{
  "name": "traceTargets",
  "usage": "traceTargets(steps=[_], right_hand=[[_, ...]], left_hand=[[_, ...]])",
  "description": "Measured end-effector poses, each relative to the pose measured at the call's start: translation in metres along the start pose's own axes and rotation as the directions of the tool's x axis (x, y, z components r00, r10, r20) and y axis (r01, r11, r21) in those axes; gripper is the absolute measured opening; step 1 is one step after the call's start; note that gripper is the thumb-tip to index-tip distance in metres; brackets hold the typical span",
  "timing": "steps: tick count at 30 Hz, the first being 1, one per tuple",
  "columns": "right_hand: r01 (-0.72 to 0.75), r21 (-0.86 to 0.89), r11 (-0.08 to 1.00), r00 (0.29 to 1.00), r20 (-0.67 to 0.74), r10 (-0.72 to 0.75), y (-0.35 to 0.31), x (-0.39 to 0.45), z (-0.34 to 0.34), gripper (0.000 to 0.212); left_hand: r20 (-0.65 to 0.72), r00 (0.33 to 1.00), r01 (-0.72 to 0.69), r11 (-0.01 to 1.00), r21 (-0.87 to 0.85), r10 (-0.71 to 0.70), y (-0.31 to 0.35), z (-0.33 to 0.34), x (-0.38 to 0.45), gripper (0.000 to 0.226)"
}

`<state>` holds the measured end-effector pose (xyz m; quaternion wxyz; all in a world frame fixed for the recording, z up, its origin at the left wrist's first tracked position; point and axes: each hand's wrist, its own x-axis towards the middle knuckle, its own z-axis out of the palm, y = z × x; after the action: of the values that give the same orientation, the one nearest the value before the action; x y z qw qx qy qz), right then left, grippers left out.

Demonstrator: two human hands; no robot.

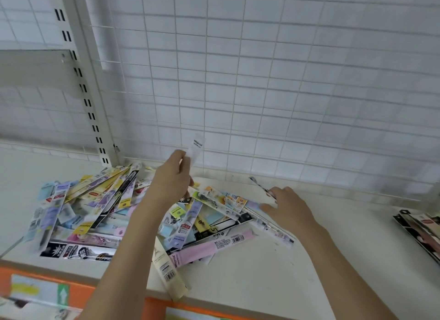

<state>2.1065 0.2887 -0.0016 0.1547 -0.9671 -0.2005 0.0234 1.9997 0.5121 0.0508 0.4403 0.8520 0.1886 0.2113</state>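
Head view: one white wire grid (285, 69) fills the back, with one slotted upright (81, 81) running down its left side. One white shelf (262, 272) lies below, with one orange front edge (78, 286). On the left half of the shelf sits one loose pile (95, 212) of long flat packets. There are well over twenty, and they overlap too much for an exact count. At the right edge, well apart from the pile, lie at least two dark packets (419, 231). One pink packet (214, 245) sticks out of the pile's near side, and one cream packet (166, 269) overhangs the shelf's front edge.

Two hands are in view. The left hand (171, 179) is raised above the pile's middle, its fingers curled narrow and pinching one slim white packet (197, 148), which stands nearly upright in front of the grid. The right hand (289, 209) rests low at the pile's right end with fingers relaxed and slightly spread, and its thumb touches a pale blue packet (256, 204). One thin dark strip (259, 185) pokes out just beyond its fingertips; whether they touch it cannot be told
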Motion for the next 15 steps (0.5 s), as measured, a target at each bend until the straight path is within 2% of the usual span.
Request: traceTargets(steps=[4,6,9,13,15], right_hand=[[-0.023,-0.013,1.000,0.997,0.078,0.024,0.001,0.000,0.007,0.028],[-0.034,-0.022,0.999,0.996,0.079,0.035,0.003,-0.001,0.005,0.018],[-0.052,-0.003,0.999,0.996,0.071,0.052,0.009,-0.005,-0.001,0.030],[-0.094,0.088,0.992,0.995,-0.009,0.096,0.015,-0.017,-0.014,0.019],[-0.107,0.136,0.985,0.993,-0.043,0.114,0.016,-0.025,-0.018,0.022]], left_hand=[[0.000,1.000,0.006,0.971,0.239,-0.006,-0.011,-0.002,-0.002,0.031],[0.006,0.999,0.030,0.968,0.249,-0.032,-0.014,-0.002,-0.003,0.031],[0.031,0.997,0.071,0.989,0.130,-0.075,-0.014,0.000,-0.004,0.024],[0.036,0.996,0.080,0.992,-0.101,-0.077,-0.008,0.006,-0.005,0.020],[0.045,0.995,0.098,0.977,-0.189,-0.091,-0.004,0.009,-0.005,0.020]])
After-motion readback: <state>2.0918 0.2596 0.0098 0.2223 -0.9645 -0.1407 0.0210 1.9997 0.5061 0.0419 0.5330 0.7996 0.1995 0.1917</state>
